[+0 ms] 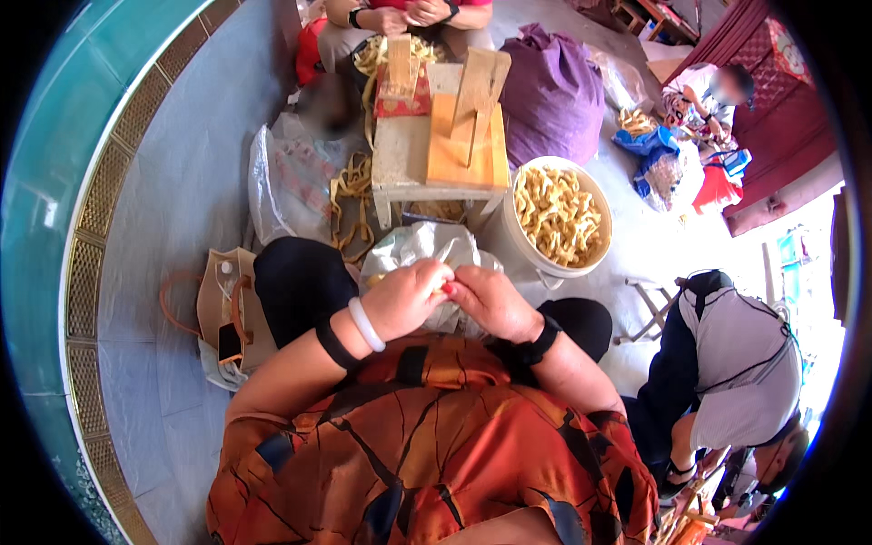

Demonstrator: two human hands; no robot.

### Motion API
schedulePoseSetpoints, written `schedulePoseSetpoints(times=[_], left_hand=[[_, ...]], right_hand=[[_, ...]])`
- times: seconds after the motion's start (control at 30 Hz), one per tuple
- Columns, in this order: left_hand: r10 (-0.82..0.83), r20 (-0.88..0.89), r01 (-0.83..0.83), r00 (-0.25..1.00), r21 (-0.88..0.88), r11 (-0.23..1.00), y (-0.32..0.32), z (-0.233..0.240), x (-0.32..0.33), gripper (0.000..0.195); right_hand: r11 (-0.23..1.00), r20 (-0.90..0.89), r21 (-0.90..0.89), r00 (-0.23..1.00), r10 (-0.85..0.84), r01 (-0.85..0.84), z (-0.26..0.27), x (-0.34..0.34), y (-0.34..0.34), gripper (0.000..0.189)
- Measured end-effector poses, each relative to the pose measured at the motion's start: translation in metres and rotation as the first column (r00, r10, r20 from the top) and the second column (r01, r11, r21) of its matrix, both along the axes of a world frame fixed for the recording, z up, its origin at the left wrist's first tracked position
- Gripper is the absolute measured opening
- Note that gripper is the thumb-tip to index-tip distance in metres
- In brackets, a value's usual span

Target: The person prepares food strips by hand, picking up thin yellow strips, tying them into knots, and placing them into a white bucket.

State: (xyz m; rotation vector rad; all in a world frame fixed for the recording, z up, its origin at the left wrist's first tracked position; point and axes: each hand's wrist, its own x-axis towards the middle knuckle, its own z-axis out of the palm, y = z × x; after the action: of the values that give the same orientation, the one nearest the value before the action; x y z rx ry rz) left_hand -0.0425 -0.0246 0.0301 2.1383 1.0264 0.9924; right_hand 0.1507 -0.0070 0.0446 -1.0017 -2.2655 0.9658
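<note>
Over my lap, my left hand (pixel 412 294) and my right hand (pixel 496 304) meet at the fingertips. Both pinch a small yellowish piece (pixel 437 291), mostly hidden by the fingers, so its shape is unclear. A white bangle (pixel 366 325) and a black band circle my left wrist; a dark band (pixel 541 340) is on my right. Just beyond the hands, a translucent plastic bag (pixel 426 242) lies between my knees, its contents largely covered. Ahead to the right stands a white plastic bucket (pixel 504 235) filled with folded tan strips (pixel 562 218).
A low white table (pixel 400 160) holds a wooden board (pixel 443 160) with an upright wooden block (pixel 479 88). Long tan strips (pixel 351 197) lie left of it. A purple sack (pixel 552 95) stands behind the bucket. A tote bag (pixel 221 293) sits left. Other people are seated around.
</note>
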Motion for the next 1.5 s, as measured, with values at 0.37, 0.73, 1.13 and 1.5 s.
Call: schedulePoseSetpoints(times=[0.37,0.73,1.13,1.5], left_hand=[[-0.146,0.683,0.624,0.716,-0.532,0.572,0.034,0.015,-0.011,0.016],[0.087,0.32,0.025,0.943,-0.33,0.944,0.034,-0.015,-0.012,0.022],[-0.005,0.224,0.084,0.975,-0.344,0.935,0.059,-0.007,-0.02,0.013],[0.15,0.211,-0.034,0.966,-0.469,0.882,0.139,-0.004,-0.003,0.018]], right_hand=[[0.729,-0.513,-0.643,0.838,-0.184,-0.234,0.006,0.011,0.001,0.031],[0.953,-0.374,-0.288,0.905,-0.204,0.096,-0.01,0.015,0.013,0.018],[0.977,-0.136,-0.013,0.968,-0.212,0.212,-0.002,0.009,0.024,0.012],[0.899,-0.148,0.223,0.924,-0.352,0.378,-0.004,0.021,0.119,0.01]])
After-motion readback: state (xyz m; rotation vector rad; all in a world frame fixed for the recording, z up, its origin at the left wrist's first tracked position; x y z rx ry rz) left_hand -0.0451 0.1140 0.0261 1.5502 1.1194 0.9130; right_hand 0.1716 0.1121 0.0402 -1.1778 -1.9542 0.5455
